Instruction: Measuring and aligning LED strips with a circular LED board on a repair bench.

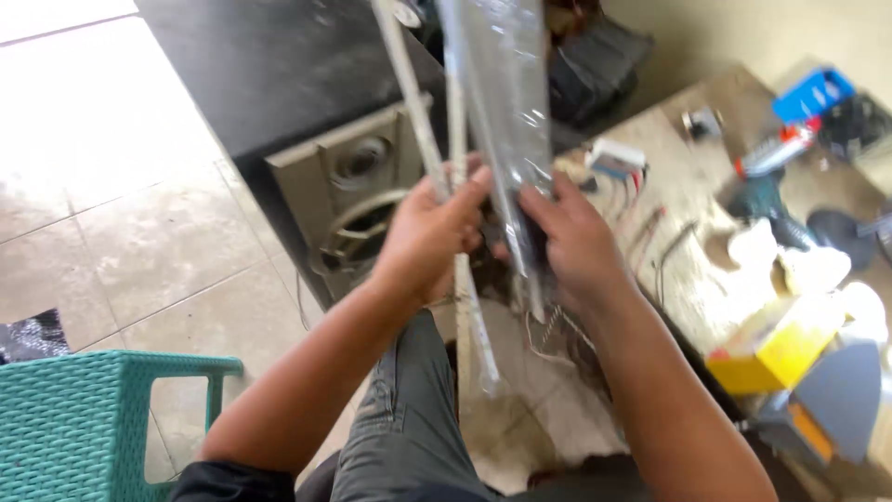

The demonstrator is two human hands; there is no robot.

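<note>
Both of my hands are raised in front of me over my lap. My left hand [429, 240] grips long thin white strips [415, 102] that run up out of the top of the view and down toward my knee. My right hand [571, 244] holds a clear plastic sleeve [506, 84] wrapped around more of the strips. The two hands nearly touch. What lies between my palms is hidden and blurred.
A grey speaker box [358, 191] stands on the tiled floor under a black cabinet [279, 65]. A teal plastic stool [79, 423] is at lower left. At right, a wooden board [683, 204] carries wires, a cordless drill [767, 200], a yellow box [776, 344] and a blue box [813, 93].
</note>
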